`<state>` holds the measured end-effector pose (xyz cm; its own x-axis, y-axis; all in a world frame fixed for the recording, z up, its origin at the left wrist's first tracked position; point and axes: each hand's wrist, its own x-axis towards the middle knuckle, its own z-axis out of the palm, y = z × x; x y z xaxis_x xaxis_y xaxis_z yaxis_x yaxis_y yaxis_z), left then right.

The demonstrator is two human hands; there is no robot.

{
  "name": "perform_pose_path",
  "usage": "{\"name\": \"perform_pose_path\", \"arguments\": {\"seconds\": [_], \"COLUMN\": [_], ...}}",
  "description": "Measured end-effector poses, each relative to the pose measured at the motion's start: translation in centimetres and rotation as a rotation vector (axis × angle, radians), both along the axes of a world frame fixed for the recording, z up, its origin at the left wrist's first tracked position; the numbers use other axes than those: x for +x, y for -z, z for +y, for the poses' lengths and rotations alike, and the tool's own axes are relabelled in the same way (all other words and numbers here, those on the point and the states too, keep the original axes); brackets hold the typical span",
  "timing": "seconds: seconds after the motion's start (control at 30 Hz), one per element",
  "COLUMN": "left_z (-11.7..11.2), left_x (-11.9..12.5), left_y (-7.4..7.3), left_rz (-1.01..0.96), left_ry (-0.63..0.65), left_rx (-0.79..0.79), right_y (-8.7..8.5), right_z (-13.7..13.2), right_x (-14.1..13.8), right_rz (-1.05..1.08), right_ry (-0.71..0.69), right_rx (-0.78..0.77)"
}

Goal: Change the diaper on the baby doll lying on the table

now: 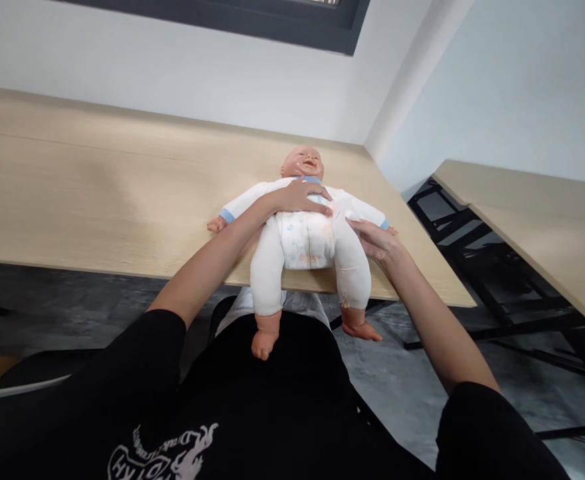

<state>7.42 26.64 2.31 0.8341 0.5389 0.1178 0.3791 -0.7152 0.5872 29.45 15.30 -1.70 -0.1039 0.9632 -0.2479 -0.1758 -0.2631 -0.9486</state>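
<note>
One baby doll (305,227) on its back on a light wood table (97,193), legs over the near edge, two bare feet (265,337) hanging. One diaper (306,243) on it, top edge partly hidden by the left hand (302,197), lying flat and open across the white bodysuit (355,203). Right hand (372,240) at the doll's side, fingers narrowed beside a white tab (340,212); blurred, can't tell if it's gripping. Second table (537,227) cut off at right.
</note>
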Motion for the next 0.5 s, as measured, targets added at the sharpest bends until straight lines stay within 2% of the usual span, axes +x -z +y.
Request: {"name": "perform_pose_path", "arguments": {"seconds": [0.3,0.5], "left_z": [0.39,0.08], "left_x": [-0.15,-0.16], "left_y": [0.4,0.15], "left_rz": [-0.023,-0.009], "left_ry": [0.004,0.003], "left_rx": [-0.014,-0.004], "right_y": [0.44,0.1], "right_z": [-0.07,-0.14], "right_x": [-0.48,-0.18], "right_rz": [-0.067,-0.073], "right_ry": [-0.005,-0.046], "right_rx": [0.136,0.122]}}
